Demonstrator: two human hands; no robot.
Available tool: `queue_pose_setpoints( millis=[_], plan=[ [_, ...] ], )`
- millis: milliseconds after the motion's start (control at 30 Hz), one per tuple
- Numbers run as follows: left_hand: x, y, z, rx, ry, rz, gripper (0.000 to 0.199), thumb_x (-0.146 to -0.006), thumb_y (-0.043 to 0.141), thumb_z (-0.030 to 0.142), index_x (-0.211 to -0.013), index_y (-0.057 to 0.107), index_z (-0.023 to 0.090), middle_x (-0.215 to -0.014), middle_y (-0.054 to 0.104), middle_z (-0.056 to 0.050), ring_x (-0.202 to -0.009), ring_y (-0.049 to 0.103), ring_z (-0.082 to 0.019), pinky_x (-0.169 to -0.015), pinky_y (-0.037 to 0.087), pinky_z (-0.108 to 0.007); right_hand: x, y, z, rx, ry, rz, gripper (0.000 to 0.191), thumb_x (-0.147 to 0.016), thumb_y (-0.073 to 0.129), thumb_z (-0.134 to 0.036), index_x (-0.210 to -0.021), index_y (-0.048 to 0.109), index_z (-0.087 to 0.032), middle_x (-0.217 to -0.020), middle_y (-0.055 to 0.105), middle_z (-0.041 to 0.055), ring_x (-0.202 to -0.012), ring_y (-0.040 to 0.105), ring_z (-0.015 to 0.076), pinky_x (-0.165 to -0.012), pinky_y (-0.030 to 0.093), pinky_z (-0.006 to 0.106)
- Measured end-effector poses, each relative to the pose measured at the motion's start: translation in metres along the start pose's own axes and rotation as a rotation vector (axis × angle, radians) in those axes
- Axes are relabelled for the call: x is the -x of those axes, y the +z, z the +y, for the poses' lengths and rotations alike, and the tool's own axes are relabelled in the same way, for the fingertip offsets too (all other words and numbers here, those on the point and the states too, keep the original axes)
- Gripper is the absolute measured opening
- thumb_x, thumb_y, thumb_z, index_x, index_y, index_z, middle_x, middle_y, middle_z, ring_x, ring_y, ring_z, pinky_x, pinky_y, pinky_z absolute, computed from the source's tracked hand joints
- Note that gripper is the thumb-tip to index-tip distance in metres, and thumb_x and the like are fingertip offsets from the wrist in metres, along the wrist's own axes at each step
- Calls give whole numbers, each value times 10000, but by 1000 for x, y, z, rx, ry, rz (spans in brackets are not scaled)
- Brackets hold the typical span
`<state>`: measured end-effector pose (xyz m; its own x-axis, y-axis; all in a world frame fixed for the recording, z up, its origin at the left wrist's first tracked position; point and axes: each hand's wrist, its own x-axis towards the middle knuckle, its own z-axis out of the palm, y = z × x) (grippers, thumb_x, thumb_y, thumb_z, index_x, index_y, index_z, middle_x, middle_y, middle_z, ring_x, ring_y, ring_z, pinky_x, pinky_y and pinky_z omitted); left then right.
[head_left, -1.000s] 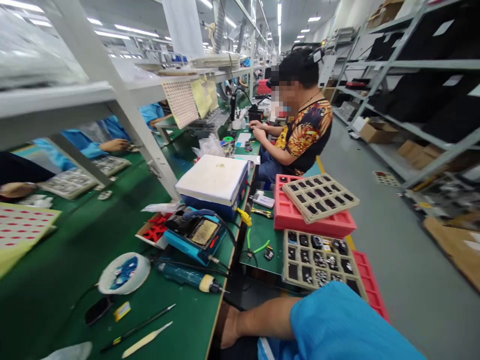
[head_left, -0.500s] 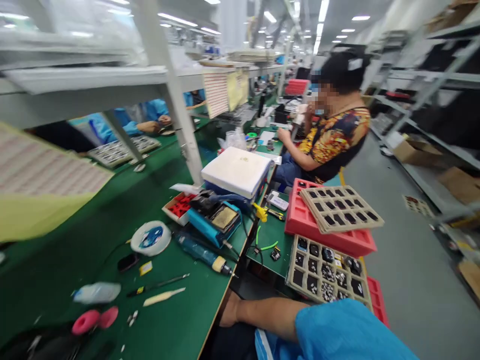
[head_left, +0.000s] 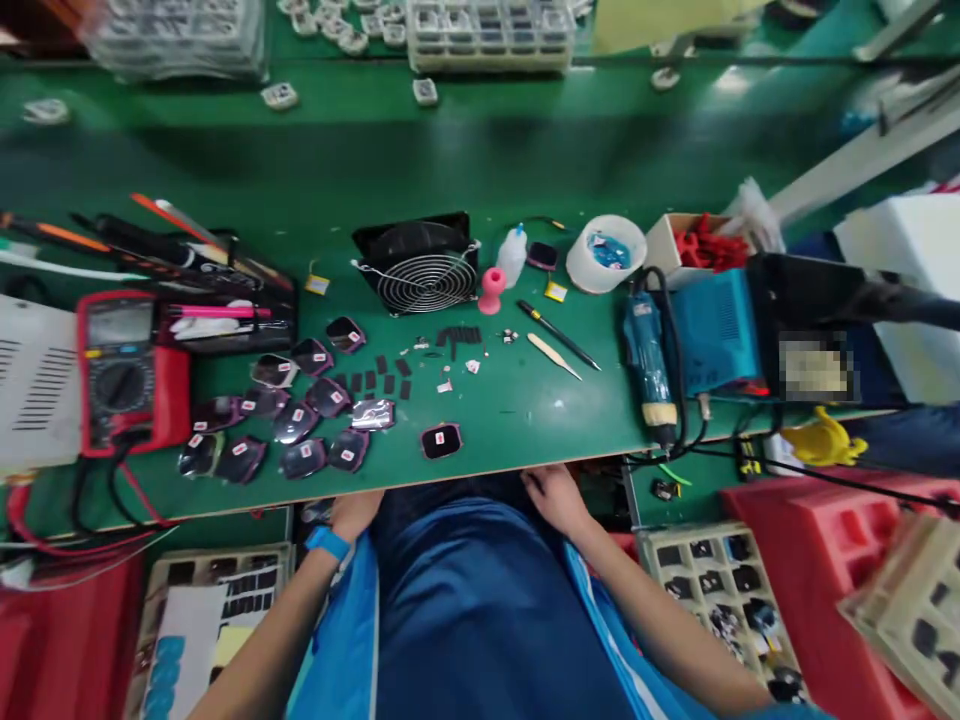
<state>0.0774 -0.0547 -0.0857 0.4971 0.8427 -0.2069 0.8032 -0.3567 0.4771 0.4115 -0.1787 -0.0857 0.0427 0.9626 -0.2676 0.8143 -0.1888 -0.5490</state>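
My left hand (head_left: 356,512) rests by my lap at the table's front edge. A blue band circles its wrist, and its fingers are hidden under the edge. On the other side of my lap lies my right hand (head_left: 556,497), its visible fingers apart and nothing seen in it. Above the edge, a dark square watch-like piece (head_left: 441,440) lies alone. Several similar pieces with stickers (head_left: 301,458) are grouped to the left. Small black rectangular pads (head_left: 373,380) are scattered near the middle. A pointed pale stick (head_left: 553,356) and a black pen-like tool (head_left: 559,335) lie to the right.
A fan with a wire guard (head_left: 427,280) stands at the back, beside a pink stand (head_left: 491,290) and a white tub (head_left: 606,255). A red multimeter (head_left: 124,370) is left; an electric screwdriver (head_left: 646,350) and blue station (head_left: 712,330) are right. Parts trays (head_left: 720,590) flank me.
My view has swung from the right aisle and a seated co-worker down to the bench before me. My left hand has come into view; my right hand still rests below the table edge.
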Motion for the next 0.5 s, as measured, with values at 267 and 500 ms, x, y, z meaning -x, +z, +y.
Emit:
queue_pose_setpoints(
  millis=[267, 500],
  plan=[
    [44, -63, 42, 130, 160, -336, 322, -1055, 466, 455, -1075, 743, 293, -1026, 777, -22, -921, 755, -233, -819, 610, -347, 11, -106, -79, -262, -343, 22, 477, -1090, 515, -356, -649, 402, -214, -626, 478, -42, -549, 438, 102, -572, 338, 251],
    [-2, -115, 133, 302, 455, 152, 114, -1027, 600, 174, -993, 692, 233, -879, 693, -15, -812, 672, -166, -720, 562, -291, -50, -134, -64, 81, -336, 522, 510, -1093, 455, -346, -611, 347, -218, -562, 416, -28, -522, 379, 124, -559, 256, 298]
  ],
)
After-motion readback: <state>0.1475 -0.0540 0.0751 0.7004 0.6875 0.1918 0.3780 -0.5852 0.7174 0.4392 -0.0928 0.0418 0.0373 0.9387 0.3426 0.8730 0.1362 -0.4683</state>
